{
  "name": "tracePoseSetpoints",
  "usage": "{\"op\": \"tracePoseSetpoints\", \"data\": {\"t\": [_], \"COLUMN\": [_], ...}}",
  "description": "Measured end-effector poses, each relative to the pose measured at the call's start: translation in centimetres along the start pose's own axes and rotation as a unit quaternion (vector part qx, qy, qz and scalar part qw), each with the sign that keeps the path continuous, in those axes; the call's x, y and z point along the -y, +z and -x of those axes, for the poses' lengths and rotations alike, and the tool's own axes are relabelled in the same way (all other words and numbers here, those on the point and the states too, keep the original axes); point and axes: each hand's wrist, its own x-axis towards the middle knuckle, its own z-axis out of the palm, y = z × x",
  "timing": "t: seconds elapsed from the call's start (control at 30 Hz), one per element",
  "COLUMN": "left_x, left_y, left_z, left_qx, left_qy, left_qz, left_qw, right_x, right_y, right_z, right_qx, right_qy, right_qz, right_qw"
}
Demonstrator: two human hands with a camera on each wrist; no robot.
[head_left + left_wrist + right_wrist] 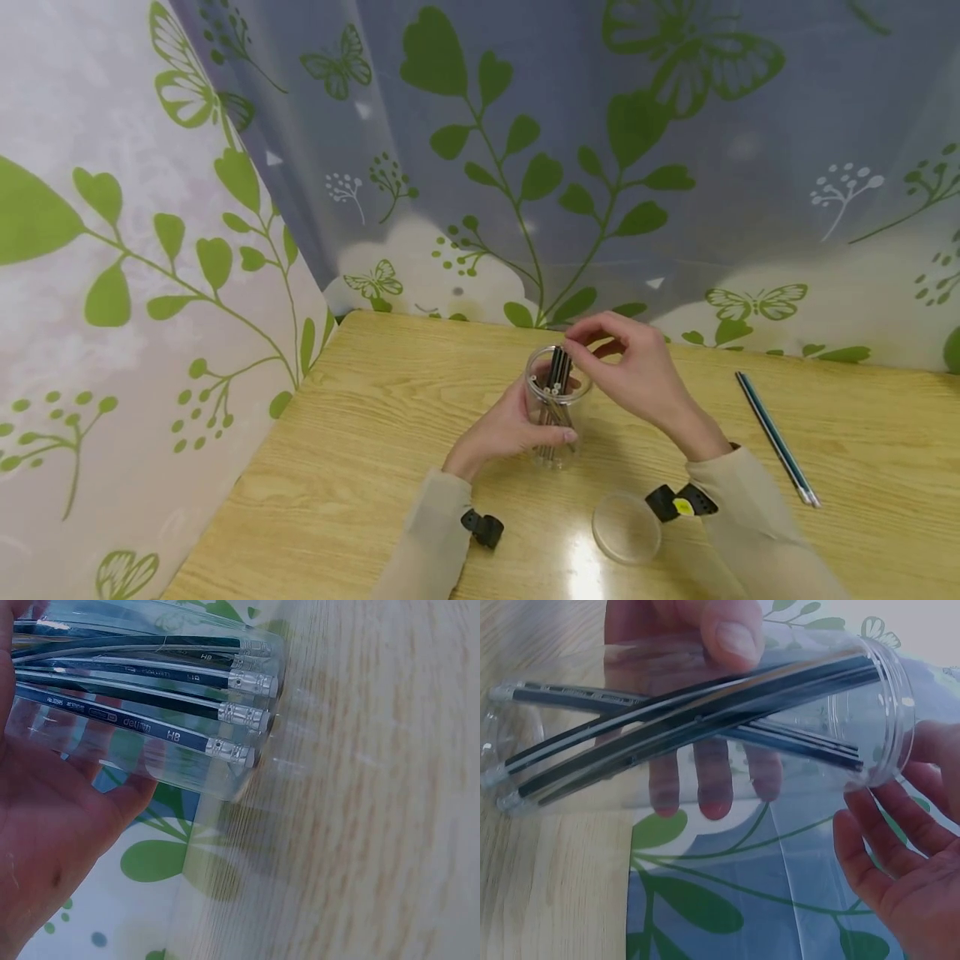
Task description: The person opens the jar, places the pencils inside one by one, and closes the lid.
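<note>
A clear cylindrical jar point(553, 454) stands slightly tilted over the table, holding several dark pencils point(559, 371). My left hand point(498, 429) grips the jar round its side, thumb across the front. In the left wrist view, the silver ferrules and erasers of the pencils point(150, 727) sit at the jar's bottom, and "HB" shows on their barrels. My right hand point(637, 367) is at the jar's mouth, thumb and forefinger close to the rim. In the right wrist view, its loosely bent fingers point(885, 840) are beside the rim, and the pencils point(697, 724) lie crossed inside the jar.
A round clear lid point(627, 528) lies on the wooden table point(360, 467) near my right wrist. Farther right, two pencils point(777, 439) lie side by side. Behind the table hangs a curtain point(495, 250) with green leaves and butterflies, and another patterned cloth drapes at left.
</note>
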Motion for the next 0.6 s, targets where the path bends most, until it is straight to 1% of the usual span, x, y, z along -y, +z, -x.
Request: {"op": "tracePoseSetpoints", "data": {"t": [0.2, 0.27, 0.43, 0.6], "left_x": [-0.2, -0.2, -0.2, -0.2], "left_y": [0.0, 0.1, 0.1, 0.1], "left_z": [0.0, 0.0, 0.0, 0.0], "left_qx": [0.007, 0.005, -0.003, -0.003], "left_qy": [0.006, 0.003, -0.004, -0.002], "left_qz": [-0.001, -0.002, -0.006, -0.006], "left_qw": [1.0000, 1.0000, 1.0000, 1.0000], "right_x": [-0.7, -1.0, -1.3, -1.8], "right_y": [-0.7, -1.0, -1.6, -2.2], "right_z": [0.7, 1.0, 1.8, 2.8], "right_qx": [-0.010, -0.012, -0.023, -0.035], "right_qy": [-0.011, -0.012, -0.010, -0.002], "right_qz": [0.002, 0.002, 0.006, 0.017], "right_qw": [1.000, 1.000, 1.000, 0.999]}}
